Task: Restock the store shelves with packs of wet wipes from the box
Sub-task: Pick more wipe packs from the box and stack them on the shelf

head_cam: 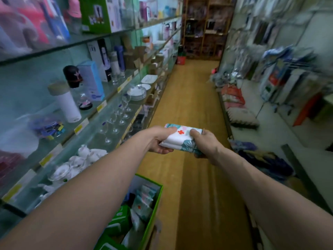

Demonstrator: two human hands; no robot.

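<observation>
A stack of white wet wipe packs (180, 138) with a red cross and teal leaf print is held out over the aisle floor at chest height. My left hand (159, 141) grips its left end, thumb on top. My right hand (203, 144) grips its right end, fingers curled round it. Below my left forearm stands a green cardboard box (155, 204) on the floor, open, with more wipe packs (144, 201) and green packages inside. Glass shelves (111, 103) run along the left.
The left glass shelves carry bottles, wine glasses (117, 120), plates (137, 92) and white teapots (84, 156). On the right, low shelves hold cushions (241, 116) and hanging packaged goods. A wooden floor aisle (189, 98) runs ahead to a brown shelf unit.
</observation>
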